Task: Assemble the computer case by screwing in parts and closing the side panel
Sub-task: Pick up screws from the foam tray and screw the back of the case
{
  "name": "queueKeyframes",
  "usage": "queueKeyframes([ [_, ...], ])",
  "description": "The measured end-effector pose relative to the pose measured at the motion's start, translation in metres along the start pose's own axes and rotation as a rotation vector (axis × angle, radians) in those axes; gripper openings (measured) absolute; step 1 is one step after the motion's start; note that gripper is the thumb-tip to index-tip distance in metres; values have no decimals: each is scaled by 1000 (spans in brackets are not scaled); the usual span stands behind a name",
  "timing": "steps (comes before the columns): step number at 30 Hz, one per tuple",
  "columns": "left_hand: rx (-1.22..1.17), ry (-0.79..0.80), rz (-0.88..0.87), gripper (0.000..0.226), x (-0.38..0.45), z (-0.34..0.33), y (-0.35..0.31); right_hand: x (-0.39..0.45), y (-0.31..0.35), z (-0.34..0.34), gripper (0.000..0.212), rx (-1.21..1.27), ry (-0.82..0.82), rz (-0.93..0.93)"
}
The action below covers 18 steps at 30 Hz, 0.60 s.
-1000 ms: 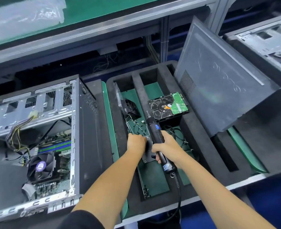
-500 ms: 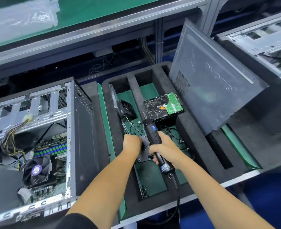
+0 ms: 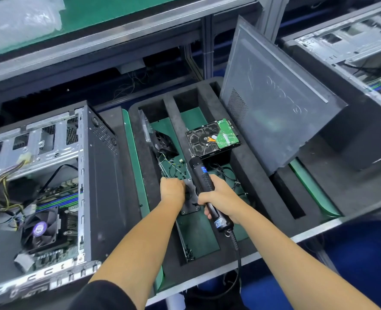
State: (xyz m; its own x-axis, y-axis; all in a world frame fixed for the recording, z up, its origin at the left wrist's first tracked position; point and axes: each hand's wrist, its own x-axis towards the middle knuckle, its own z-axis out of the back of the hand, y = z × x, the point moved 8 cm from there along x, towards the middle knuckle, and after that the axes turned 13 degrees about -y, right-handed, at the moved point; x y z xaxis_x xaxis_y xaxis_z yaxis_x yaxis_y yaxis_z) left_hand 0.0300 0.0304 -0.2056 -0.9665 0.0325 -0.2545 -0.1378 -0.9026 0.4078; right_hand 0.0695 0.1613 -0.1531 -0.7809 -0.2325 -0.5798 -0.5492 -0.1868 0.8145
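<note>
Fingers of the right hand wrap the black corded electric screwdriver, while the left hand beside them apparently grasps a dark flat metal bracket.

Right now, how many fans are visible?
2. A CPU cooler fan sits on the motherboard inside the open computer case at left; a loose black fan leans in the foam tray. Others may be hidden.
</note>
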Motion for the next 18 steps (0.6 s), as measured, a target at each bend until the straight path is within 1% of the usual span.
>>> queueKeyframes([
  [3,47,7,27,25,-2,2,-1,-2,0,1,47,-27,-3,4],
  [5,49,5,47,24,-3,3,-2,-2,0,1,43,-53,1,11],
  [7,45,3,43,22,-5,4,-4,-2,-1,2,40,-66,0,15],
  [9,38,10,32,22,-5,4,-4,-2,-1,1,42,-80,-9,12],
  [12,29,27,24,24,-5,4,-1,-1,-1,1,43,-85,-20,8],
  [18,119,78,-23,33,-8,-4,-5,-2,0,2,44,-89,-21,6],
])
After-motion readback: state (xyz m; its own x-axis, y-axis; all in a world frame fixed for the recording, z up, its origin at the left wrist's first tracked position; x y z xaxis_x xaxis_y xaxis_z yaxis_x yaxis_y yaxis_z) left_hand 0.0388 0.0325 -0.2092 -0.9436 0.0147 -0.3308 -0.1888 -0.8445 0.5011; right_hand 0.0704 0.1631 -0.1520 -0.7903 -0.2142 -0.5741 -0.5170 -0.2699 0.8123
